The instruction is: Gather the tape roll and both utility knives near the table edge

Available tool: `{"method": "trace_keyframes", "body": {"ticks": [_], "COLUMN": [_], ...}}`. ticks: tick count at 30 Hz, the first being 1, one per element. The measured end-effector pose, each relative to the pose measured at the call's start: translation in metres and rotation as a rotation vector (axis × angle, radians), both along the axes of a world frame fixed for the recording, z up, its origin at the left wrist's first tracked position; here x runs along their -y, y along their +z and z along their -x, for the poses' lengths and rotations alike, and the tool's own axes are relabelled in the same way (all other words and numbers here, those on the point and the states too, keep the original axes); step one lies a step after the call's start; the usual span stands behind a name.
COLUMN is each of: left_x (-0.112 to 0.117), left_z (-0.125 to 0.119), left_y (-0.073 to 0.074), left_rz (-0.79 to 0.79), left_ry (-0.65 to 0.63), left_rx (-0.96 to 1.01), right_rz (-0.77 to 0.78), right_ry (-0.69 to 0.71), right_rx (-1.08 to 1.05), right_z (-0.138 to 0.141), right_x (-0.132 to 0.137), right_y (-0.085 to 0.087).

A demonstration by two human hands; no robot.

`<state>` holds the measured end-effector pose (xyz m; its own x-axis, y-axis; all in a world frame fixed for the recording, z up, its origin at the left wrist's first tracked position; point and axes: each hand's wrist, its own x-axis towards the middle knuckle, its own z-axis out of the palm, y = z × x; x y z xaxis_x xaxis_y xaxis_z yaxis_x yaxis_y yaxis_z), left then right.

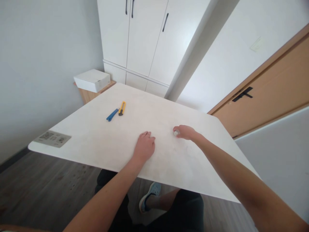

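White table (pixel 101 135): right hand (pixel 185 132) clamped on small white object (pixel 176 132), axis unclear; left hand (pixel 144 146) flat.

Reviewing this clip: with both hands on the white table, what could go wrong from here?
1. The right hand pinches a small white object that is barely visible; it might slip and roll across the smooth white table.
2. The yellow utility knife and blue-handled tool lie loose ahead of the left hand; reaching carelessly could risk a cut.
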<state>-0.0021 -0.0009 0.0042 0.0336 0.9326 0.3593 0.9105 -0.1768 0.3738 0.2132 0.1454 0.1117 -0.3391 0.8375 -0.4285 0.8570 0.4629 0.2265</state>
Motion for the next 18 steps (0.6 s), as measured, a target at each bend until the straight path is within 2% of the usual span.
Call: {"method": "trace_keyframes", "body": {"ticks": [7,18], "left_x": [-0.0013,-0.0024], "left_z": [0.0023,0.0037], "left_y": [-0.0038,-0.0045], "left_rz": [-0.040,-0.050], "left_ry": [0.016,0.007], "left_rx": [-0.013,-0.026], "right_rz": [-0.001,0.007], "right_ry": [0.081,0.040], "right_rx": [0.001,-0.030], "right_z": [0.0023,0.0039], "right_x": [-0.0023,-0.0032], "right_y": [-0.0051,-0.0057]}}
